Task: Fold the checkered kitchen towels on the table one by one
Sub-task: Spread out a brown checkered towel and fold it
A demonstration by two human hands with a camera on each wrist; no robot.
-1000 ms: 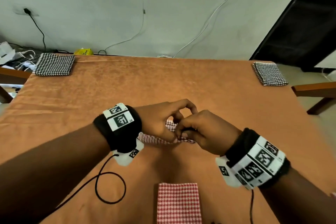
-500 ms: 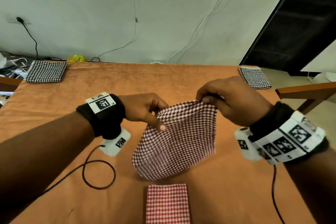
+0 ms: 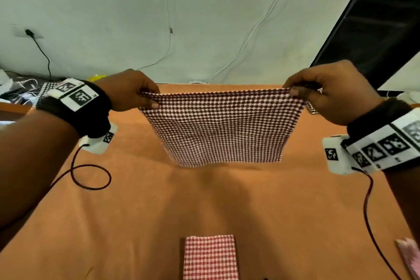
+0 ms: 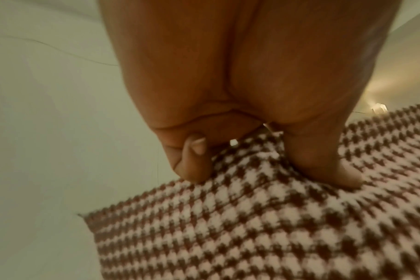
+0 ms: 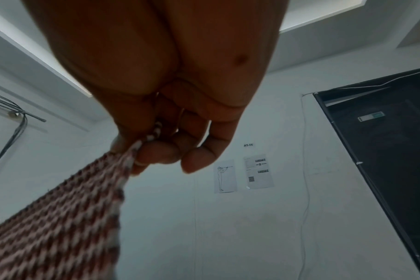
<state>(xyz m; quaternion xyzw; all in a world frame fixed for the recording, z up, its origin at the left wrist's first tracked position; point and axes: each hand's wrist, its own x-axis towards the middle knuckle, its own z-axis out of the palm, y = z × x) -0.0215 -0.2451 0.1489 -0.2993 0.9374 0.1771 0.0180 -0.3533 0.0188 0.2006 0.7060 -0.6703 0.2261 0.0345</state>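
My left hand point(image 3: 127, 90) and right hand point(image 3: 329, 93) pinch brown checkered towel point(image 3: 220, 127) by top corners, unfolded. Red towel point(image 3: 210, 257) nearer me on worktop point(image 3: 136, 223) already folded. Judged: task midway.

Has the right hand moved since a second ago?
Yes. The right hand has risen and swung out to the person's right, away from the folded red checkered towel at the near table edge, and pinches a corner of the brown checkered towel.

Both arms were raised and spread wide, level. Left hand point(image 3: 127, 88) and right hand point(image 3: 329, 91) each pinched, thumb against curled fingers point(image 5: 156, 153), knuckles up.
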